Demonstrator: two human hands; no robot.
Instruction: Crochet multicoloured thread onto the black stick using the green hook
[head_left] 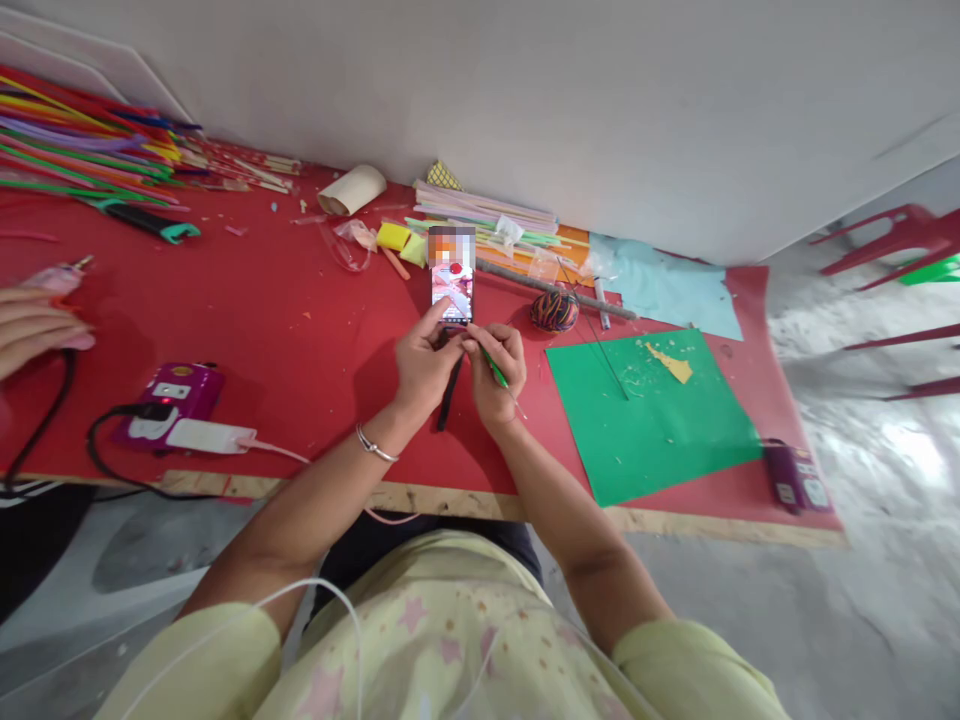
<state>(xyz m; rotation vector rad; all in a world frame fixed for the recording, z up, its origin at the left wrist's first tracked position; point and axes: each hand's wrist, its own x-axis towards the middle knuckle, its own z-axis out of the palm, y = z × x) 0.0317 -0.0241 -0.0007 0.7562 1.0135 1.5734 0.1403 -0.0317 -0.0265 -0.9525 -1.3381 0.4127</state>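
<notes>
While the two hands are working close together, fingertips meeting at the middle of the red tabletop (292, 345), the items are lying as follows.

Right hand (489, 398): pinching a slim green-handled tool (495, 369), its thin shaft slanting back toward the wearer. Probably light and stiff, the shaft perhaps easily bent; the handle is offering the best grip.

Left hand (422, 368): one finger is overlapping the lower screen of a phone (452, 285), the others bunching against the right fingertips; whether they are gripping anything, one cannot tell. The phone, likely smooth and fragile, is best taken by its side edges.

Below the fingers: a narrow black strip (448, 400), lying lengthwise.

Right of the phone: a multicoloured yarn ball (555, 311), apparently soft, is sitting just beside a grey rod (555, 284); a green sheet (645, 430) is lying nearer the edge, bearing a yellow scrap (671, 363).

Left: a purple power block (184, 388) is carrying plugged cords.

Far left: another person's hand (37, 330) is resting near a bundle of coloured stems (90, 140).
</notes>
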